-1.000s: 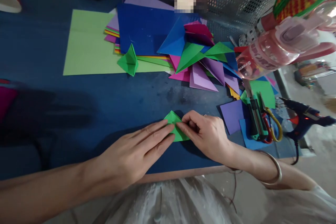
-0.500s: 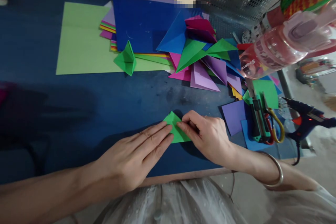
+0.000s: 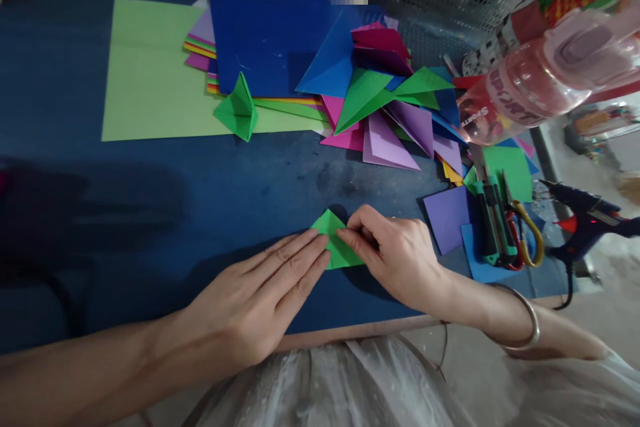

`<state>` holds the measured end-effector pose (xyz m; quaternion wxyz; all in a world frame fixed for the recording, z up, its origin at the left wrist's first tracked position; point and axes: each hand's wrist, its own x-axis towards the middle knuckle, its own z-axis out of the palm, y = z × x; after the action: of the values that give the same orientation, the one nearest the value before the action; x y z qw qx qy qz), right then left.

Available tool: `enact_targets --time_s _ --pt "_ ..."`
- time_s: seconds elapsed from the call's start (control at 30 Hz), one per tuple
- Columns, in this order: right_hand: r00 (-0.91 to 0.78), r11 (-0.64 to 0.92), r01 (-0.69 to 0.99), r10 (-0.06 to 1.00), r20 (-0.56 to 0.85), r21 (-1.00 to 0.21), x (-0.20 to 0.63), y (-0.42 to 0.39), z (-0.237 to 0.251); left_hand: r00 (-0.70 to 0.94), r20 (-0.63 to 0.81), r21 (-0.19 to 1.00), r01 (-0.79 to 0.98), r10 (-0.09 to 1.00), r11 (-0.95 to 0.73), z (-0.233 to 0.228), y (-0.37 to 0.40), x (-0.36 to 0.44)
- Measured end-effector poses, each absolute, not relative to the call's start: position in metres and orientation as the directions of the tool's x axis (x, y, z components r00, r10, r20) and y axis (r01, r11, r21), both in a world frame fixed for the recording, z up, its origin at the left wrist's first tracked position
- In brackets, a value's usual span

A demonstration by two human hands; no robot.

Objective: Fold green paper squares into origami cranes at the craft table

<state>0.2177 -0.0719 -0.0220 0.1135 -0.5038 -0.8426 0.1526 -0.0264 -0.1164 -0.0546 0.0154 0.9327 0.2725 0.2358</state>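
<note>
At the near edge of the blue table, I see a small green folded paper lying flat between the two hands, its point aimed up and away from me and its long side slanting down toward the right. The left hand lies open and flat, fingers straight, fingertips pressing the paper's left edge. The right hand is curled over the paper's right side, thumb and forefinger pinched closed on a fold of it. Both hands touch the paper, but I judge the right to be the one working it, since it grips while the left only pins. Farther back sit a light green sheet, a finished green folded shape and a heap of coloured papers. To the right, well apart from the hands, lie scissors, a utility knife, a glue gun and a pink bottle
</note>
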Motion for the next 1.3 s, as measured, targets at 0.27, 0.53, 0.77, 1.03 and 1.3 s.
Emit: enact_targets --time_s 0.27,0.53,0.77,1.03,1.3 --pt "-0.492 0.491 0.813 0.867 0.081 -0.314 0.216 -0.073 -0.022 0.747 0.489 0.079 0.477 0.451 -0.875 -0.044 -0.110 -0.017" --pt "-0.490 0.485 0.821 0.869 0.064 -0.301 0.215 -0.074 -0.022 0.764 0.439 0.137 0.463 0.472 -0.876 -0.050 -0.112 -0.017" --pt "-0.492 0.488 0.812 0.867 0.074 -0.322 0.216 -0.072 -0.023 0.748 0.441 0.188 0.464 0.496 -0.866 -0.048 -0.106 -0.017" --pt "-0.552 0.607 0.711 0.795 0.254 -0.354 0.221 -0.075 -0.027 0.451 0.358 0.549 0.607 0.818 -0.575 -0.039 -0.099 -0.027" --pt "-0.610 0.714 0.534 0.696 0.379 -0.453 0.224 -0.072 -0.025 0.481 0.207 0.672 0.563 0.852 -0.481 -0.035 -0.098 -0.024"
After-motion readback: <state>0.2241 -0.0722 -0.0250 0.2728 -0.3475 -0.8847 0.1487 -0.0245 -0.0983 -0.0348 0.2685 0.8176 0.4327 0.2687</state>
